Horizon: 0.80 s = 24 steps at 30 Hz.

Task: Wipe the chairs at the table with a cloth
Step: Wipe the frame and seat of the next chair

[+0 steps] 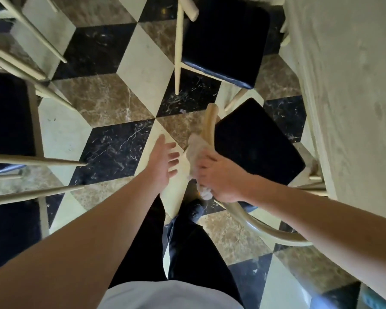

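A cream-framed chair with a dark blue seat (257, 143) stands just in front of me, tucked beside the table. My right hand (218, 177) grips a crumpled white cloth (196, 150) and presses it against the chair's curved wooden backrest (208, 123). My left hand (163, 161) hovers open with fingers spread, just left of the cloth, touching nothing. A second chair with a dark seat (223, 41) stands farther ahead along the table.
The table with a pale cloth (352, 90) runs down the right side. More cream chair legs and dark seats (9, 117) crowd the left. The floor is a black, white and brown marble cube pattern (112, 103). My dark trouser legs are below.
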Motion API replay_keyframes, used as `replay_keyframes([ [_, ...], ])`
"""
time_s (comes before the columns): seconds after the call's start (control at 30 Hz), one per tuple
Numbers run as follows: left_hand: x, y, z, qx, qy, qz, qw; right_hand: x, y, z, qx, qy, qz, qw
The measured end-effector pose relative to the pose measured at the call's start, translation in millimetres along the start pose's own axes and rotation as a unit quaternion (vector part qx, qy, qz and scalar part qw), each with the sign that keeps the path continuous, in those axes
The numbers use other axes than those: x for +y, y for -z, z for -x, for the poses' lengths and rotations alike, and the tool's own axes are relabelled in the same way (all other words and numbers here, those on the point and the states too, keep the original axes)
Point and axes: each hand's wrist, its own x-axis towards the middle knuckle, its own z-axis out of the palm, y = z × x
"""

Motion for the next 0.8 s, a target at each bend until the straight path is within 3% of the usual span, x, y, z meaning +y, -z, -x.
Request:
replay_keyframes([
  [0.07, 2.2, -13.7, 3.8, 0.005, -0.014, -0.022, 1.000, -28.9, -25.1, 20.1, -0.030, 0.033, 0.041, 0.998],
  [0.23, -8.3, -56.9, 22.6, -0.045, -0.010, -0.024, 0.999, -54.9, -86.3, 86.6, 0.040, 0.035, 0.016, 0.998],
  [0.3, -12.3, -63.0, 25.2, -0.055, -0.013, -0.026, 0.998, -61.9, -106.8, 109.7, 0.032, 0.048, -0.010, 0.998],
  [0.5, -9.5, -94.2, 35.1, -0.001, -0.087, -0.146, 0.985, -52.3, -148.6, 189.8, 0.010, 0.071, -0.058, 0.996],
  [0.67, -17.4, -111.7, 30.0, 0.045, -0.123, -0.241, 0.962, -35.7, -171.8, 260.0, -0.033, 0.045, -0.042, 0.998],
  [0.8, -21.4, -115.9, 24.1, 0.063, -0.165, -0.297, 0.938, -21.6, -186.1, 321.0, -0.032, -0.044, -0.048, 0.997],
])
